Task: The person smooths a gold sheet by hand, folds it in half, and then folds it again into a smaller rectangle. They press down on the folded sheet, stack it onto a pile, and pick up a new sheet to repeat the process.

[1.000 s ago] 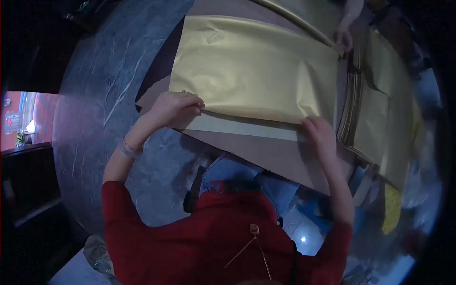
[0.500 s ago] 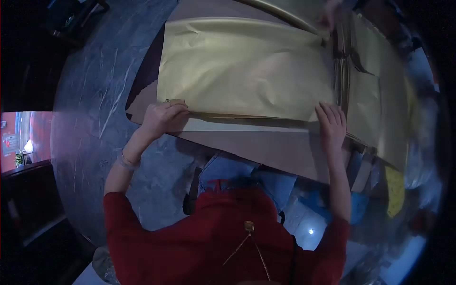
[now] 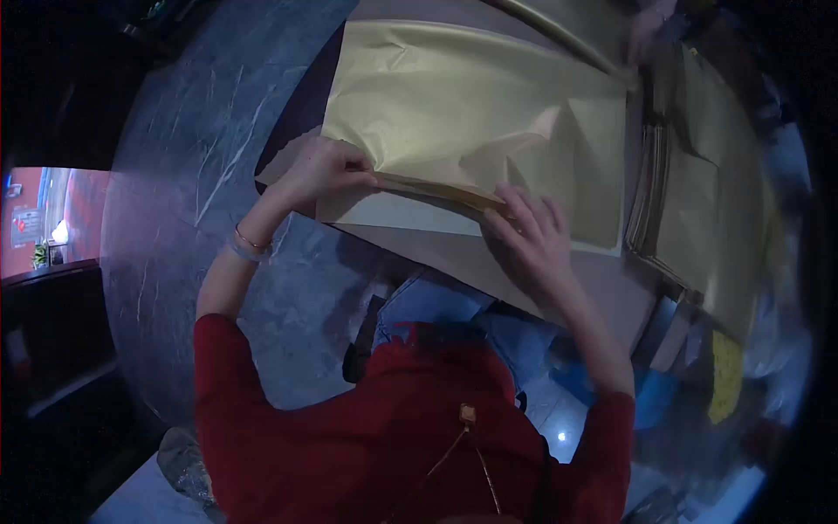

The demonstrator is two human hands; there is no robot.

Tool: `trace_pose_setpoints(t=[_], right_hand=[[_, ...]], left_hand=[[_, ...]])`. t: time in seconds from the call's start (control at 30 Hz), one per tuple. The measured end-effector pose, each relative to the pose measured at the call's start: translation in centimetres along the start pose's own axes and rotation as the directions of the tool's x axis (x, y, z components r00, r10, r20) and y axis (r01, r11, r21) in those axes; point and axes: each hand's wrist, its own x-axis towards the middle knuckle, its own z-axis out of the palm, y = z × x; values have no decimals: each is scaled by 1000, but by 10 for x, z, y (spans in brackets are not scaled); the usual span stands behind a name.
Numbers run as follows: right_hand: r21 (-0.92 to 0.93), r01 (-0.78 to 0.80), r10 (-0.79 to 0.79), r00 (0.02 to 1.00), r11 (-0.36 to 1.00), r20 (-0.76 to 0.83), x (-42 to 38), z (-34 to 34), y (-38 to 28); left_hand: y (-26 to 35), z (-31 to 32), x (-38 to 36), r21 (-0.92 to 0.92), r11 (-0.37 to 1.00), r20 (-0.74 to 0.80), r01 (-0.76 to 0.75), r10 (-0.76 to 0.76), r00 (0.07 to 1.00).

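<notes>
A sheet of gold paper (image 3: 436, 105) lies in front of me, with its near edge folded up into a narrow, loose roll. My left hand (image 3: 330, 170) is closed, pinching the left end of that fold between thumb and fingers. My right hand (image 3: 534, 229) grips the fold near its middle, thumb underneath and fingers on top. Raised creases run through the paper just beyond the right hand. Along the near side, a pale strip (image 3: 367, 212) shows beneath the fold. Under it all is a brown board (image 3: 602, 284).
To the right stands a thick stack of folded gold paper (image 3: 720, 210). Another person's hand (image 3: 648, 33), blurred, is at the far right beside more gold paper (image 3: 585, 31). Grey marbled floor (image 3: 188, 175) spreads to the left. A yellow piece (image 3: 723, 375) hangs below the stack.
My right hand has moved left from the sheet's right corner to the middle of the near edge and now grips the fold. The paper has buckled there. My left hand keeps its hold.
</notes>
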Motion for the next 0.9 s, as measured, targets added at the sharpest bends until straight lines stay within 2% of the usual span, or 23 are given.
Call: trace_pose_setpoints(t=[0.13, 0.2, 0.33, 0.4, 0.53, 0.57, 0.6, 0.67, 0.7, 0.73, 0.8, 0.83, 0.9], right_hand=[[-35, -66, 70, 992, 997, 102, 16, 7, 2], [-37, -73, 75, 994, 997, 78, 19, 9, 3], [81, -116, 111, 992, 990, 65, 25, 7, 8], [149, -213, 201, 975, 966, 94, 28, 6, 7], [173, -232, 221, 972, 957, 76, 25, 16, 18], [165, -229, 221, 973, 959, 67, 26, 16, 20], [158, -227, 220, 974, 961, 58, 27, 16, 21], [178, -256, 249, 967, 950, 60, 29, 15, 20], [200, -285, 278, 959, 938, 62, 30, 14, 20], [199, -286, 280, 958, 937, 63, 31, 14, 20], [230, -358, 339, 933, 905, 118, 32, 14, 22], [232, -360, 341, 932, 903, 119, 32, 15, 23], [305, -382, 367, 924, 873, 106, 32, 16, 26]], left_hand=[[-3, -2, -1, -30, 999, 8, -28, 28, 1000], [-4, -2, -1, 45, 993, -23, -109, 110, 994], [-1, -4, 1, 17, 999, 69, -42, 41, 997], [2, -5, 2, -54, 998, 46, -9, 11, 999], [11, -11, 2, -66, 995, 71, 68, -63, 995], [-1, 0, 3, -106, 994, -21, -3, 1, 1000], [-3, 5, 4, -107, 994, -20, -2, 0, 1000], [-7, 12, 4, -254, 967, 26, 26, -20, 999], [-7, 14, 3, -264, 960, -23, -96, 93, 995], [-8, 13, 2, -265, 959, -21, -97, 94, 995], [-9, 11, 2, -95, 930, -10, -355, 355, 935], [-9, 10, 1, -157, 939, 33, -306, 315, 949], [-7, 12, 0, -102, 940, 20, -325, 329, 944]])
